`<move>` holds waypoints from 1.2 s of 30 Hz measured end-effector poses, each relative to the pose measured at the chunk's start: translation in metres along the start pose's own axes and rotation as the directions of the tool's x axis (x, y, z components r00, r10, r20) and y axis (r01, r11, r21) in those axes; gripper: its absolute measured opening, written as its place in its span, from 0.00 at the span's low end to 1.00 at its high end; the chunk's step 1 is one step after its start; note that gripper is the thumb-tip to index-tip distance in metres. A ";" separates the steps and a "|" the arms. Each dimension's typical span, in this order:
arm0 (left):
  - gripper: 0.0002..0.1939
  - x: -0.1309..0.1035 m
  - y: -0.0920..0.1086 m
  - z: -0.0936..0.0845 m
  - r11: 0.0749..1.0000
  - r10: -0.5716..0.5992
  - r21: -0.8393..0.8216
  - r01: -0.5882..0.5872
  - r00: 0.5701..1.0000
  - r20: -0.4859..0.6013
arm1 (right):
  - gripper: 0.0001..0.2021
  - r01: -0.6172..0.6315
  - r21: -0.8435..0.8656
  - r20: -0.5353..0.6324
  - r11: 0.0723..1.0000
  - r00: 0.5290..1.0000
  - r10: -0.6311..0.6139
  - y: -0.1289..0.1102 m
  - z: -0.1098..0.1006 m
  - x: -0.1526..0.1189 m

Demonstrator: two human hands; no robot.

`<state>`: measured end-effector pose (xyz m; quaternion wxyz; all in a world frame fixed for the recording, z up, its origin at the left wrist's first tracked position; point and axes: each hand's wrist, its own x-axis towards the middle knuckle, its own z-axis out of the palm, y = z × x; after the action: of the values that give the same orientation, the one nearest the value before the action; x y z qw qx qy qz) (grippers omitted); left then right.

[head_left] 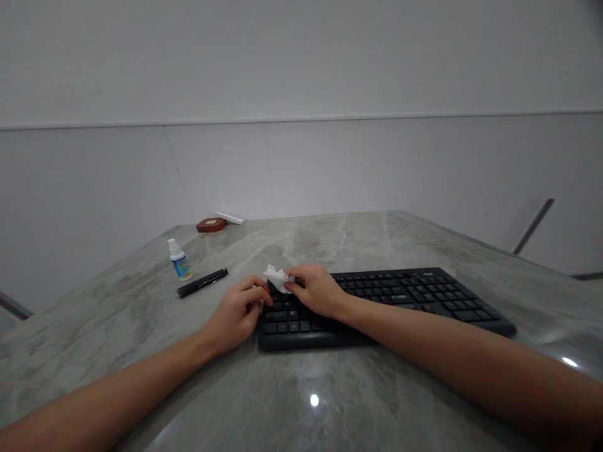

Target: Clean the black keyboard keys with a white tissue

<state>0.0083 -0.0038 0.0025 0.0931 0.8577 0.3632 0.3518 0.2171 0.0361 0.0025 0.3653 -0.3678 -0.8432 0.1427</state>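
Observation:
A black keyboard (400, 295) lies flat on the grey marbled table (339, 402). My right hand (320, 290) pinches a crumpled white tissue (277, 278) against the keys at the far left corner, and its forearm crosses over the lower keys. At the keyboard's left edge is my left hand (240, 314), its fingers curled over the rim onto the outermost keys. Part of its thumb side is hard to make out.
Left of my hands stand a small white spray bottle (179, 260) with a blue label and, lying beside it, a black brush-like tool (202, 282). Farther back are a reddish-brown box (210, 225) and a white flat bar (230, 218), near the wall (311, 169).

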 end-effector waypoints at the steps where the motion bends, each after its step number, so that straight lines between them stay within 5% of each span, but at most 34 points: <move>1: 0.15 0.000 0.000 0.000 1.000 0.000 0.002 0.000 1.000 0.000 | 0.13 -0.006 -0.005 0.002 1.000 1.000 0.006 0.001 0.000 0.000; 36: 0.15 -0.001 -0.001 0.000 0.999 -0.023 -0.035 0.024 0.999 0.036 | 0.07 -0.025 -0.074 0.033 0.997 0.999 0.028 -0.003 -0.004 0.002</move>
<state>0.0075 -0.0034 0.0011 0.1189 0.8577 0.3653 0.3416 0.2177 0.0353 0.0079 0.3352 -0.3896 -0.8490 0.1224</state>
